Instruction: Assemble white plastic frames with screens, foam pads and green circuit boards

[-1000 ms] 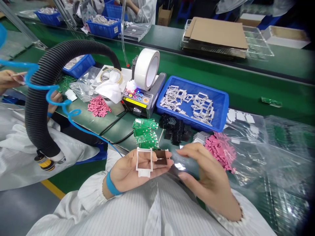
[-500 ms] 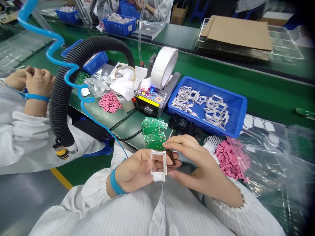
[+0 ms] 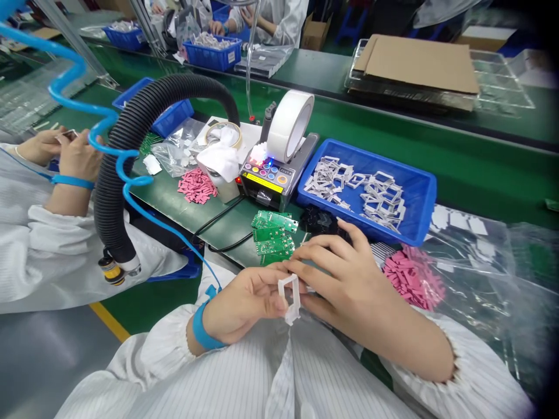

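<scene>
Black hose (image 3: 131,157) partly blocking a co-worker's hand (image 3: 81,160); tape dispenser (image 3: 266,189) and green boards (image 3: 271,235) beyond. Left hand (image 3: 242,305) and right hand (image 3: 349,285) both pinching a white frame (image 3: 290,298) over the lap, fingers hiding part of it. Blue tray (image 3: 367,186), pink pads (image 3: 413,282) further right.

Quick count from here: two bare hands (image 3: 297,291) on one white plastic frame (image 3: 292,299), plus one black corrugated hose (image 3: 144,116), one white tape roll (image 3: 290,125) and two heaps of pink pads (image 3: 196,186). Looks like four green circuit boards (image 3: 273,233) too, and one blue plastic tray (image 3: 430,198) nearby, its white frames too many to count.
</scene>
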The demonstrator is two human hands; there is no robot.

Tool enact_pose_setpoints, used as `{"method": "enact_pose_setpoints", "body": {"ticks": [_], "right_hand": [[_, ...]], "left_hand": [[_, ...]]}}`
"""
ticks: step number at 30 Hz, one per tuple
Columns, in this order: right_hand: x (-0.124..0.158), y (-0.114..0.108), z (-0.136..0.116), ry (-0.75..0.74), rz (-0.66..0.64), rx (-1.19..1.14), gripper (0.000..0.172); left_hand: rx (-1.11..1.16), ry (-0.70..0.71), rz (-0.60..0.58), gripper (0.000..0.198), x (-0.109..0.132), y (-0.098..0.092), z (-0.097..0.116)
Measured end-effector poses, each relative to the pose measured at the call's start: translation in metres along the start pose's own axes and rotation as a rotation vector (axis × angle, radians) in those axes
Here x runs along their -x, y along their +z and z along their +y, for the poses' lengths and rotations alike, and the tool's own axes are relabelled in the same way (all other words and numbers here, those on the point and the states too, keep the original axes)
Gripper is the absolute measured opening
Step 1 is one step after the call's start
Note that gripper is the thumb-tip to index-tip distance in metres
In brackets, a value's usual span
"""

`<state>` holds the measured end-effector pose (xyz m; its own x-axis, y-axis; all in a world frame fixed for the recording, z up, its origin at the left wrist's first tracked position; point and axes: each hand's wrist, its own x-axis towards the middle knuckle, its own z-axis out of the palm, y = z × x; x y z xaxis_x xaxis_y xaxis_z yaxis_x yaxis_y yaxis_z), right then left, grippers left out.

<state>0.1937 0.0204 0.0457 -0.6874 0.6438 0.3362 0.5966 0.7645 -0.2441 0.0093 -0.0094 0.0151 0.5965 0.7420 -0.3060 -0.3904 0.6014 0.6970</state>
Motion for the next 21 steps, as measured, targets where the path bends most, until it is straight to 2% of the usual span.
{"method": "enact_pose_setpoints", "body": {"ticks": [5,8,10,12,14,18,21], "right_hand": [[-0.003,-0.004,-0.003,0.002,0.006,0.057,0.013],[0.001,-0.005,0.001,0.043,0.055,0.078,0.015],[0.006,-0.006,0.006,0.092,0.093,0.089,0.017],[0.009,-0.007,0.010,0.159,0.137,0.045,0.019],[0.011,-0.007,0.008,0.247,0.188,-0.110,0.023],[0.009,-0.002,-0.006,0.400,0.318,-0.522,0.025],[0.003,0.008,-0.019,0.485,0.385,-0.625,0.026]], "left_hand": [[-0.034,0.052,-0.026,0.037,0.001,0.000,0.002],[-0.030,0.102,-0.047,0.037,0.004,-0.004,0.004],[-0.064,0.140,-0.019,0.037,0.005,-0.009,0.003],[-0.121,0.215,0.058,0.036,0.003,-0.014,0.000],[-0.180,0.323,0.162,0.034,-0.002,-0.018,-0.005],[-0.375,0.511,0.345,0.030,-0.015,-0.018,-0.016],[-0.555,0.710,0.449,0.032,-0.023,-0.015,-0.020]]}}
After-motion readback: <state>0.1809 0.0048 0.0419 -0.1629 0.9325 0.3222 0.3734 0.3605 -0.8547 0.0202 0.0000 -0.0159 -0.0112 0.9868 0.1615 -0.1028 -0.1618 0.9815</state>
